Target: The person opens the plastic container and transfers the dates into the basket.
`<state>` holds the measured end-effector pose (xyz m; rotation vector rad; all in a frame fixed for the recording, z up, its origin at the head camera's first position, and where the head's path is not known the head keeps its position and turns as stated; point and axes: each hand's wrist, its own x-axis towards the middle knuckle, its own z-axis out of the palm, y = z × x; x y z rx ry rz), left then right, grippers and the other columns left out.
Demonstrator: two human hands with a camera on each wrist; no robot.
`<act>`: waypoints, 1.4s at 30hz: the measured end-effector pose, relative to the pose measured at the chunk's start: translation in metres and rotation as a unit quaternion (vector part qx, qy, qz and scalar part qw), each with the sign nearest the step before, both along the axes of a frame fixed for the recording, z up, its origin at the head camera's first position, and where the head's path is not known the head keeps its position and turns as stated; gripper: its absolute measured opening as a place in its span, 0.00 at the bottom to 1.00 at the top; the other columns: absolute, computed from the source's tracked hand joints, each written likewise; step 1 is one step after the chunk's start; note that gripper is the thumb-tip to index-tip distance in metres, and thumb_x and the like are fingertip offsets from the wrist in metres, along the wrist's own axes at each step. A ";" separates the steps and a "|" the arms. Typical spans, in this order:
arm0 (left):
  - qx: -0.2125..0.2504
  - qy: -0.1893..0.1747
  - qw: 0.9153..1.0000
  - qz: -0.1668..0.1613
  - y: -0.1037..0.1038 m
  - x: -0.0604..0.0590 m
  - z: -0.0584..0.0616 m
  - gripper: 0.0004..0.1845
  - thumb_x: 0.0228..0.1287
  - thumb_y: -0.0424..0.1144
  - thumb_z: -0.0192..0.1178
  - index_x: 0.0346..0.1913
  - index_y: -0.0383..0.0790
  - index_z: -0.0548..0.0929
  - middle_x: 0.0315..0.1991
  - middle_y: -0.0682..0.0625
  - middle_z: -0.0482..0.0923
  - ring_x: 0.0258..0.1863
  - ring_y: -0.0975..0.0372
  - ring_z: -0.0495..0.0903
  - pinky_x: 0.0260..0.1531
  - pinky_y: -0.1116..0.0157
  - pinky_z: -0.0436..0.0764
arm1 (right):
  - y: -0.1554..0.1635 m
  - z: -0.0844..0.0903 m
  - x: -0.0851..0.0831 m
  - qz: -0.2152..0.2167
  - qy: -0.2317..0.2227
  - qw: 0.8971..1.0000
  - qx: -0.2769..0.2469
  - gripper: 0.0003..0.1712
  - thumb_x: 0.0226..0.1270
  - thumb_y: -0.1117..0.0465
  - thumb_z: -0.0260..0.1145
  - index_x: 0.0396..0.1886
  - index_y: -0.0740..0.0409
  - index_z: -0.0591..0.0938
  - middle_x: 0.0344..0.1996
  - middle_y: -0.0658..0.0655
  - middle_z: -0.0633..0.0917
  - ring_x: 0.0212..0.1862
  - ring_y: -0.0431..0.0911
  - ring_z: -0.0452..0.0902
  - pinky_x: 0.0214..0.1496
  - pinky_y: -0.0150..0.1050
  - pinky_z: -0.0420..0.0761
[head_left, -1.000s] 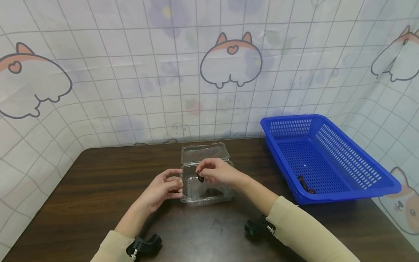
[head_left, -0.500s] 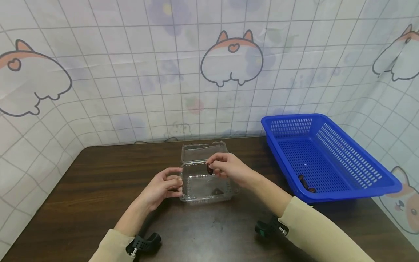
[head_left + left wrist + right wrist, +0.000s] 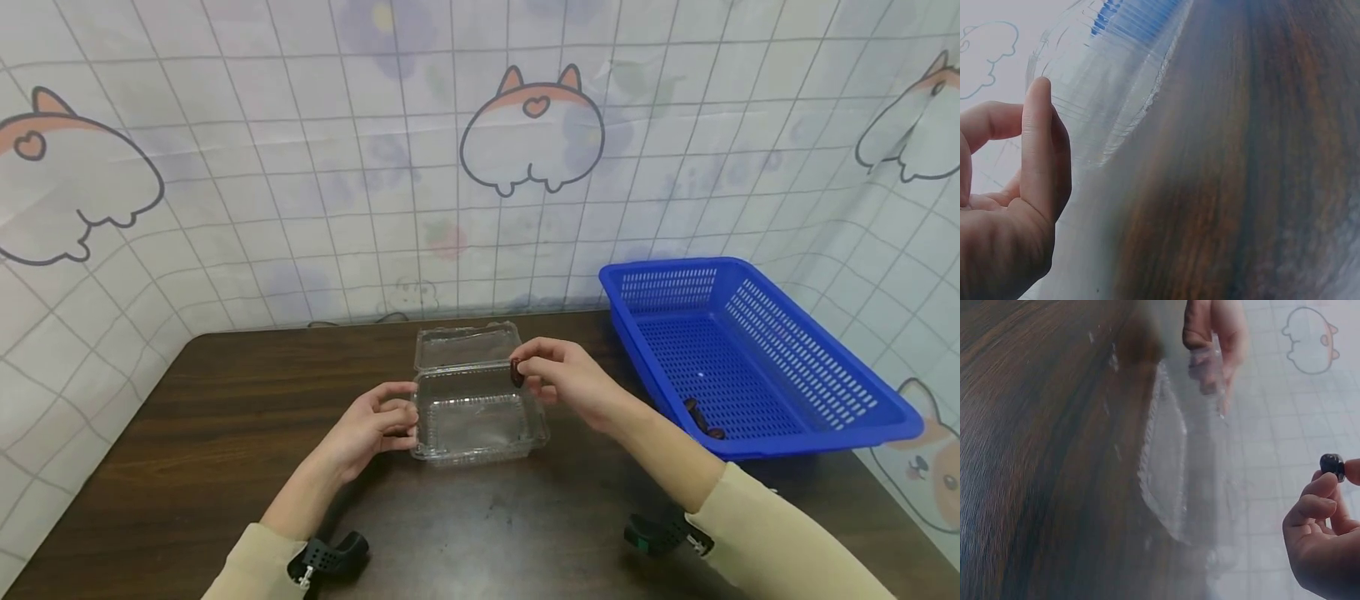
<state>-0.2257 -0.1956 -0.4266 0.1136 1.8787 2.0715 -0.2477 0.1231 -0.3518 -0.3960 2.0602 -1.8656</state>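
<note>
A small dark brown, glossy date (image 3: 517, 372) is pinched between the thumb and fingers of my right hand (image 3: 573, 379). It is held over the right rear rim of a clear plastic clamshell box (image 3: 480, 421), whose lid (image 3: 468, 346) lies back toward the wall. In the right wrist view, the date (image 3: 1332, 464) sits at my right fingertips. My left hand (image 3: 375, 429) grips the box's left rim. In the left wrist view, the left hand (image 3: 1032, 169) shows with the thumb extended against the clear plastic.
At the right stands a blue perforated plastic basket (image 3: 652, 379), with several dark brown dates (image 3: 697, 417) near its front left corner. A patterned, grid-printed sheet (image 3: 360, 208) covers the wall behind the dark wooden table (image 3: 247, 400).
My right hand has moved right and slightly back with the date, from above the box's middle to its right rear rim. My left hand has stayed on the box.
</note>
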 end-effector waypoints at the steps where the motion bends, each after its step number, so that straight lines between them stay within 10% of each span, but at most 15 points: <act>1: 0.001 0.001 1.000 -0.001 -0.001 0.000 0.000 0.29 0.74 0.28 0.58 0.73 0.28 0.61 0.39 0.46 0.79 0.32 0.60 0.82 0.39 0.61 0.88 | 0.003 0.002 0.001 -0.003 0.003 1.000 0.003 0.11 0.76 0.63 0.61 0.52 0.65 0.81 0.37 0.55 0.80 0.34 0.45 0.73 0.37 0.37 0.74; 19: -0.010 0.007 1.000 -0.009 -0.003 -0.003 0.002 0.29 0.73 0.27 0.58 0.73 0.29 0.62 0.40 0.47 0.79 0.33 0.60 0.82 0.41 0.61 0.88 | 0.084 0.033 0.009 -0.053 0.039 0.998 0.014 0.12 0.80 0.58 0.61 0.54 0.61 0.80 0.41 0.55 0.78 0.33 0.43 0.71 0.34 0.35 0.72; 34: -0.004 0.000 1.000 -0.010 -0.006 -0.004 0.001 0.30 0.74 0.28 0.59 0.74 0.29 0.61 0.40 0.47 0.79 0.33 0.60 0.82 0.41 0.61 0.88 | 0.157 0.026 0.016 -0.111 0.044 0.992 0.047 0.13 0.81 0.54 0.60 0.56 0.54 0.83 0.50 0.50 0.80 0.43 0.44 0.77 0.47 0.33 0.84; 42: -0.003 0.000 1.000 -0.014 -0.011 -0.005 0.000 0.31 0.74 0.29 0.59 0.74 0.29 0.61 0.40 0.45 0.79 0.32 0.60 0.82 0.41 0.61 0.88 | 0.187 0.019 0.025 -0.104 0.067 0.983 0.136 0.15 0.83 0.53 0.56 0.59 0.54 0.80 0.47 0.50 0.80 0.39 0.45 0.76 0.36 0.36 0.78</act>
